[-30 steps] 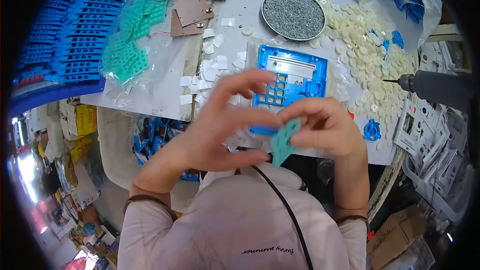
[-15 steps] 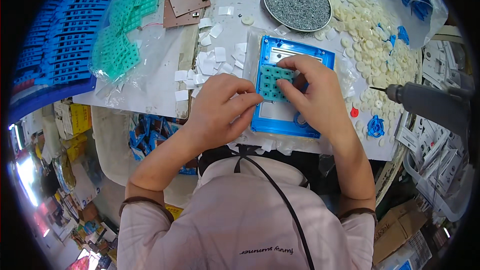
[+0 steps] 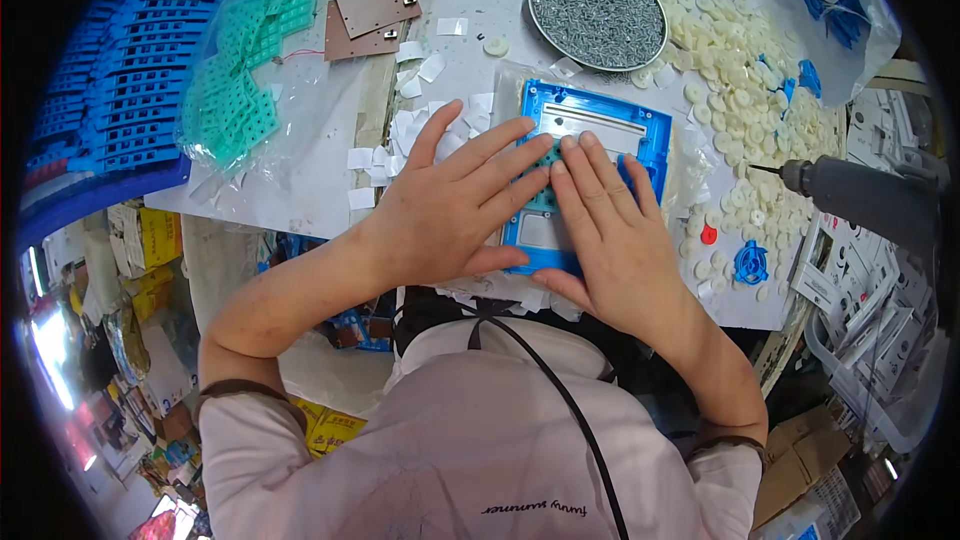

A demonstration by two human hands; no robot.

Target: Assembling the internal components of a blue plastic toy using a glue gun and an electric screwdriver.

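Observation:
A blue plastic casing lies face down on a clear plastic bag in front of me. Inside it sits a green rubber keypad, mostly hidden beneath my fingers. My left hand is open, its fingers spread and their tips resting on the keypad from the left. From the right my right hand lies open too, its fingers stretched flat across keypad and casing. Neither hand grasps anything. The fingertips of both hands almost meet over the keypad.
A round tray of screws stands beyond the casing. White plastic buttons spread at the right, near a power screwdriver. Green keypads fill a bag at left, beside stacked blue casings. White paper squares lie loose.
Both hands have gone from pinched fingers at the keypad's edges to flat, outstretched fingers over it. The casing has shifted slightly toward me.

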